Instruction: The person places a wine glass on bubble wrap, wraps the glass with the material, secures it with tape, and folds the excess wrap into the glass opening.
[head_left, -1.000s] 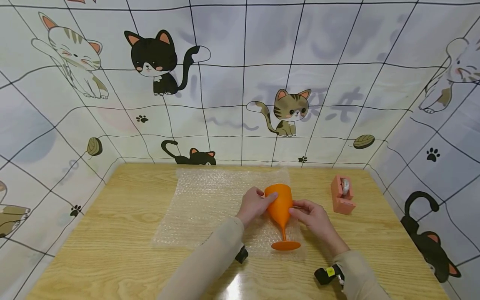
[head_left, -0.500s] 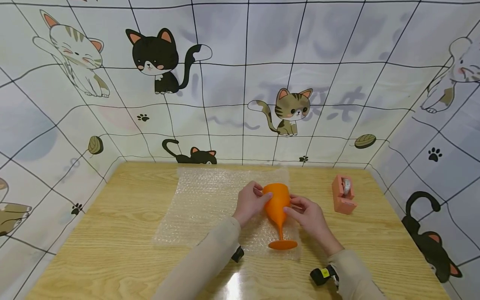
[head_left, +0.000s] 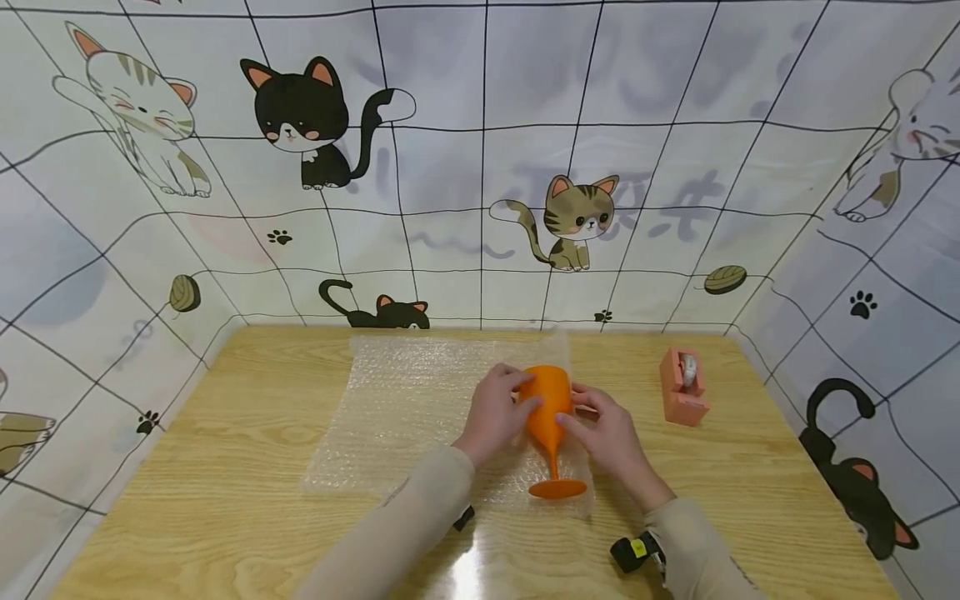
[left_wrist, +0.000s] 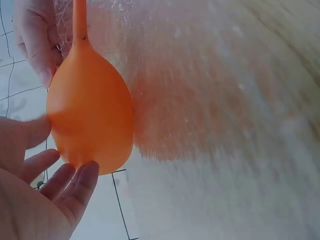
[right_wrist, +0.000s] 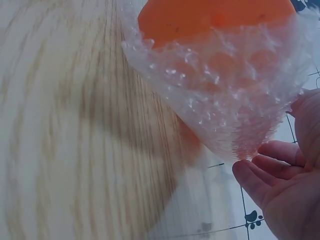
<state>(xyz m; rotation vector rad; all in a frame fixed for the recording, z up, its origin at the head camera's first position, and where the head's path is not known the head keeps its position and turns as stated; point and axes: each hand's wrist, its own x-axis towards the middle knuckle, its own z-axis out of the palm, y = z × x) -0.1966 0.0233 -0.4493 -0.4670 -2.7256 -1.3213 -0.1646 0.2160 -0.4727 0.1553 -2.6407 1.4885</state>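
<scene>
An orange goblet (head_left: pixel 550 417) lies on a sheet of bubble wrap (head_left: pixel 405 408), its bowl away from me and its round foot nearer. My left hand (head_left: pixel 497 412) holds the bowl from the left, thumb and curved fingers on it near the rim, as the left wrist view (left_wrist: pixel 45 185) also shows. On the other side my right hand (head_left: pixel 611 433) grips the wrap's right edge with thumb and fingers, up against the goblet. In the right wrist view the raised bubble wrap (right_wrist: pixel 210 85) covers part of the orange bowl (right_wrist: pixel 215 17).
A pink tape dispenser (head_left: pixel 683 387) with a roll of clear tape stands at the right on the wooden table (head_left: pixel 247 433). Cloth printed with cats (head_left: pixel 450 167) hangs behind the table and along both sides.
The goblet and the wrap's right edge have shifted a little left, and both hands moved with them. The left fingers now reach further over the bowl. The tape dispenser has stayed put.
</scene>
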